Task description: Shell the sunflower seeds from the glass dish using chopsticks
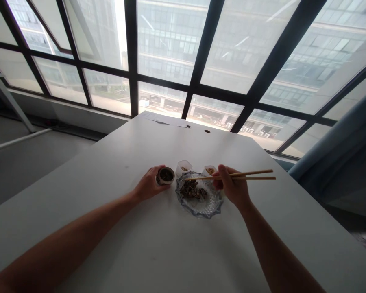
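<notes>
My left hand [150, 183] is wrapped round a small round cup [166, 175] with a dark inside, standing left of a glass dish. In my right hand [233, 188] is a pair of wooden chopsticks [253, 175], held over the dish with their tips toward its upper left. The clear glass dish [212, 208] has a jagged, scalloped rim. Dark striped pieces that look like sunflower seeds [191, 190] lie heaped in its left part. Whether the chopstick tips grip a piece is too small to tell.
Behind the dish stand two small white plastic containers, a left one [180, 166] and a right one [208, 167], with brownish bits inside. Paper sheets [167, 121] lie at the white table's [125, 252] far end, near two round holes. A blue curtain [347, 150] hangs at the right.
</notes>
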Demonstrator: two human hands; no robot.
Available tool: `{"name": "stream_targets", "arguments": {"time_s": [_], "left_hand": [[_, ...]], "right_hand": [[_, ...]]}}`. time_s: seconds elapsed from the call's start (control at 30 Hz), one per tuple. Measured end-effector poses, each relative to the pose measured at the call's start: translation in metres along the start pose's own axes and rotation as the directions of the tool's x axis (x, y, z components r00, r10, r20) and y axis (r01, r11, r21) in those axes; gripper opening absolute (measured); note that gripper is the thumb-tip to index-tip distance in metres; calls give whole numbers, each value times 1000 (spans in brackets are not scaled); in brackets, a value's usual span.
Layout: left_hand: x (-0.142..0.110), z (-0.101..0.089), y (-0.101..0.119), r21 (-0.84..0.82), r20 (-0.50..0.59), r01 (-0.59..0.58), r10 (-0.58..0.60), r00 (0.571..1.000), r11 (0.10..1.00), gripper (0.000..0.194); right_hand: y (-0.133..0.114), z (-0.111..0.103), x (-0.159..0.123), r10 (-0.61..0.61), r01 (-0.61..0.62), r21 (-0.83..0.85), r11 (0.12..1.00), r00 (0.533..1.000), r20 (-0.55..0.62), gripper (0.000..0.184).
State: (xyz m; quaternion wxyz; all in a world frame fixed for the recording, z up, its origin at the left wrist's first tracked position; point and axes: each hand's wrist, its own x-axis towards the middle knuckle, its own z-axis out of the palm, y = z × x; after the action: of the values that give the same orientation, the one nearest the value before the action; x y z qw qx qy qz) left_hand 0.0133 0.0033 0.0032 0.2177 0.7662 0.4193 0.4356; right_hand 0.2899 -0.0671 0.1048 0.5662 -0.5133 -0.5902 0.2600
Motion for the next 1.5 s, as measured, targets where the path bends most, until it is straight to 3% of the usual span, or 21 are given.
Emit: {"name": "stream_targets", "arguments": {"time_s": [0.07,0.17,0.23,0.47,0.9,1.17,1.33,1.5], "left_hand": [[0,0,-1,5,0,3,-3,1000,1000,74],[0,-1,-3,4,6,6,-6,1000,1000,74],[0,-1,-3,0,9,11,-11,1000,1000,74],[0,-2,-1,-4,18,29,-29,999,1000,73],[0,-2,0,-19,27,43,-43,999,999,74],[1,-2,0,-2,28,44,-43,999,999,74],[1,-2,-1,11,26,35,-35,999,999,74],[3,-2,-6,41,42,68,-70,997,997,77]], "right_hand": [[6,-7,-4,-13,20,-54,998,990,140,52],[13,-9,-10,-54,102,-120,987,934,352,49],[15,-10,-11,-55,127,-151,980,912,405,50],[10,-16,-11,-19,52,-149,987,976,216,52],[10,-4,-17,-144,233,-284,930,943,299,50],[12,0,-19,-158,262,-296,919,929,334,47],[16,-2,-18,-47,110,-207,972,956,290,49],[18,-14,-3,146,-146,-7,989,987,71,59]]}}
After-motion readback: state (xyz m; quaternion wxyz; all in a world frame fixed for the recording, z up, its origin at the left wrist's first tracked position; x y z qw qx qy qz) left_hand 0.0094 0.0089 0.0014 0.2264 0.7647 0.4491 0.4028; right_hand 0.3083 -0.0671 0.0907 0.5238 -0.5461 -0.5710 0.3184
